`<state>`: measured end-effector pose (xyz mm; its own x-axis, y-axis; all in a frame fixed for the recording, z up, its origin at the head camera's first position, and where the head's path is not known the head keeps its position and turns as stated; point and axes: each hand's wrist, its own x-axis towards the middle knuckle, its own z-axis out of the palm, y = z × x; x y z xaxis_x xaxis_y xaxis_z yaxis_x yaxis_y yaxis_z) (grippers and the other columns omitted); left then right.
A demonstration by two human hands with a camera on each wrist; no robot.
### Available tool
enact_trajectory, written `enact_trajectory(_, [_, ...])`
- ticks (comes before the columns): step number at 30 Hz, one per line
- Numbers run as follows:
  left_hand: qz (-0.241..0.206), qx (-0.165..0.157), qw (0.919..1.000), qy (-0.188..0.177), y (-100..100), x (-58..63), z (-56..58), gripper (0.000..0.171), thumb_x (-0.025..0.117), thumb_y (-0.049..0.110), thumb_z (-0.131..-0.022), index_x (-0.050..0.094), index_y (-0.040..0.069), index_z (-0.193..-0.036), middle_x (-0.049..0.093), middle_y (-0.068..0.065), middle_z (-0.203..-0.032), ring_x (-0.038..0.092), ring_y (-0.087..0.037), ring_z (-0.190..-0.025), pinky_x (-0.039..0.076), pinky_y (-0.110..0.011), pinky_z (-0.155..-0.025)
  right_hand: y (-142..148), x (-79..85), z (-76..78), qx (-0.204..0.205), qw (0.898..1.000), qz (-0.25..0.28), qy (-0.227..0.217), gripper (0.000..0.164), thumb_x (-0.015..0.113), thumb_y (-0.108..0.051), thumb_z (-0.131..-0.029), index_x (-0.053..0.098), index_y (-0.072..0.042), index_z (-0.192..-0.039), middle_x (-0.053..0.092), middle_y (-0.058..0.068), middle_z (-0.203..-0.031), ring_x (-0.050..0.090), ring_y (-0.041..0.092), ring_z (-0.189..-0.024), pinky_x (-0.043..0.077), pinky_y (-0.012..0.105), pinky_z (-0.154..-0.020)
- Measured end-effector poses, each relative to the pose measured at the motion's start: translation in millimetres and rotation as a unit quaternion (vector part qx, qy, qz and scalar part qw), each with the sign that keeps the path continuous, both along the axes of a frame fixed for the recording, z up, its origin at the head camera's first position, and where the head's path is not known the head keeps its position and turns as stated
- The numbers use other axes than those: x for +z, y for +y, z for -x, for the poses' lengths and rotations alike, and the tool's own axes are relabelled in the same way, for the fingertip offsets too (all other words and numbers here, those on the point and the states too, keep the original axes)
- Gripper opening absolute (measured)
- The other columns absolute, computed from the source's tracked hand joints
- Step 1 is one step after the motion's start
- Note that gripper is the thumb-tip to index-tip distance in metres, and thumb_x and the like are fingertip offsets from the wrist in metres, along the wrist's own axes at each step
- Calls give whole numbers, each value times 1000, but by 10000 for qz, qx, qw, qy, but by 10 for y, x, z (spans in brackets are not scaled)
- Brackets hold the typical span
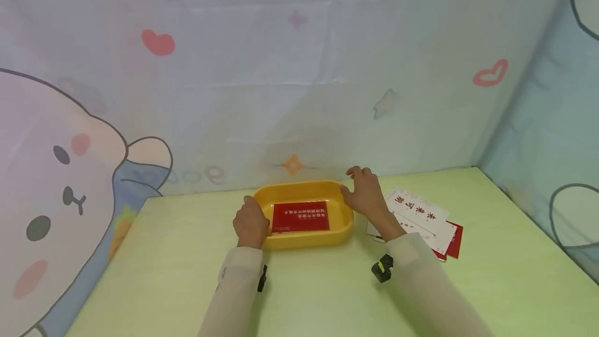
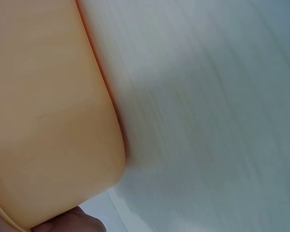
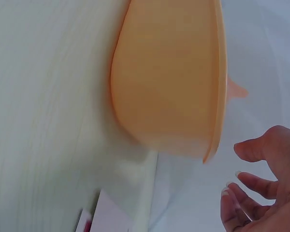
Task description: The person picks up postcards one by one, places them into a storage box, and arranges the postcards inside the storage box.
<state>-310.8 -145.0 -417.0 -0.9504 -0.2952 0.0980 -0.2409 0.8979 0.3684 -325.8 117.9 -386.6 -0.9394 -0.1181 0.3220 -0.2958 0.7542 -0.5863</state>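
Note:
A yellow plastic tray (image 1: pixel 304 243) with rounded corners sits on the table toward the back wall. Inside it lies a red card (image 1: pixel 301 217) with white printed characters. My left hand (image 1: pixel 251 222) grips the tray's left end, thumb at the rim; in the left wrist view part of that hand (image 2: pixel 79 221) shows below the tray wall (image 2: pixel 53 106). Beyond the right rim, my right hand (image 1: pixel 367 194) is raised with fingers loosely curved and holding nothing. The right wrist view shows a gap between its fingertips and the tray (image 3: pixel 169 77).
Right of the tray, a loose pile of white cards (image 1: pixel 416 212) with red characters overlaps red cards (image 1: pixel 455 241). The light green table (image 1: pixel 309 295) meets a cartoon-printed cloth wall (image 1: pixel 262 92) at the back, and another cloth (image 1: pixel 561 160) hangs along the right side.

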Motion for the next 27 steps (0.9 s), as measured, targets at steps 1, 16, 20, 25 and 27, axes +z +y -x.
enact_trajectory(1, [-40,3,10000,-38,-2,5,-4,43,73,13,-76,44,-4,-103,65,-20,-86,62,-31,-72,56,-44,-67,38,-5,6,-59,10000,-22,-37,43,58,-19,-90,46,6,-124,48,29,-117,44,43,-104,42,55,-88])
enact_trajectory(16, [-39,-23,10000,-5,16,-73,68,44,73,13,-75,45,-5,-102,66,-21,-84,63,-34,-71,55,-46,-62,685,-113,-55,-449,9944,-753,-584,58,59,-23,-89,36,11,-130,36,42,-122,33,58,-106,37,64,-85])
enact_trajectory(20, [-2,-10,10000,89,31,-74,69,39,73,12,-74,45,-4,-97,65,-20,-81,63,-34,-69,55,-46,-60,861,-148,-65,-547,9896,-1043,-828,66,63,-24,-86,33,13,-131,34,44,-122,30,61,-107,38,64,-83])
enact_trajectory(25, [-23,8,10000,33,36,-52,68,41,73,13,-74,44,-4,-99,65,-20,-84,63,-34,-72,55,-46,-64,1036,-236,-54,-732,9823,-1302,-1128,73,66,-29,-83,31,13,-132,33,45,-122,27,62,-110,37,66,-84])
enact_trajectory(27, [-40,7,10000,-13,36,-48,70,41,73,14,-75,44,-3,-99,65,-20,-85,63,-33,-73,55,-45,-65,1086,-272,-53,-771,9803,-1351,-1218,75,66,-30,-83,31,14,-133,33,45,-123,25,62,-111,36,68,-85])
